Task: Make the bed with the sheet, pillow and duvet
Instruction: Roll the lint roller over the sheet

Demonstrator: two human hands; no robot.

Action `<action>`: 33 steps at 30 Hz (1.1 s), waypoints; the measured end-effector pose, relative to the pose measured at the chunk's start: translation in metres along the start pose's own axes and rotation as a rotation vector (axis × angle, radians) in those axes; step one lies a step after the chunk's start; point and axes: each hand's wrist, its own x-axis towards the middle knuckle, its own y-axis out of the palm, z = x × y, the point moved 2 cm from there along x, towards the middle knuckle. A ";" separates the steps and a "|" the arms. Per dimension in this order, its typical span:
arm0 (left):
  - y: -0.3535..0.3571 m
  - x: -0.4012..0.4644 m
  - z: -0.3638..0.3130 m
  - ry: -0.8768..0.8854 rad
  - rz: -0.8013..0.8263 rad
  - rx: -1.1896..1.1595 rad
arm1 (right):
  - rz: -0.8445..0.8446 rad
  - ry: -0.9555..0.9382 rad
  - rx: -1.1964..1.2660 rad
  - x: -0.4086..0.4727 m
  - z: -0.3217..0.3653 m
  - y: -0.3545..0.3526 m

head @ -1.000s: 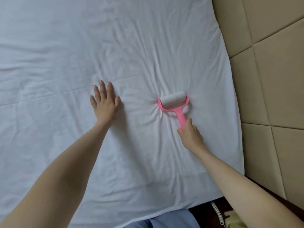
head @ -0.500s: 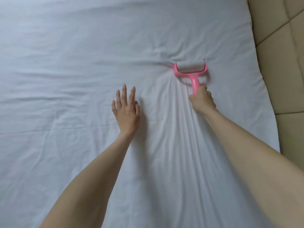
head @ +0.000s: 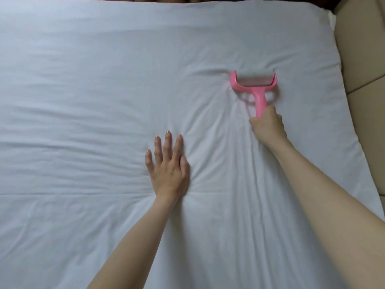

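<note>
One sheet [head: 104, 90], one pink lint roller [head: 253, 82] at 1 o'clock w/ right hand [head: 267, 127] gripping it; left hand [head: 167, 167] flat, fingers straight, prob. pressing.

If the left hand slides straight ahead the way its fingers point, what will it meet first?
Only bare sheet, it seems. The left hand lies flat, its fingers pointing up the bed; the lint roller held by the right hand sits off to the right of that line.
</note>
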 end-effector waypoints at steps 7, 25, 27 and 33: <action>-0.004 0.001 0.000 0.008 0.008 0.014 | 0.017 0.078 -0.018 -0.080 -0.050 0.021; 0.000 -0.003 0.000 -0.001 0.009 -0.005 | 0.011 -0.056 0.014 0.077 0.055 -0.013; 0.002 -0.003 0.001 0.000 0.005 -0.001 | 0.017 -0.068 0.038 0.087 0.061 -0.013; 0.004 -0.002 0.001 0.003 0.008 0.006 | 0.002 -0.095 0.023 0.066 0.048 -0.011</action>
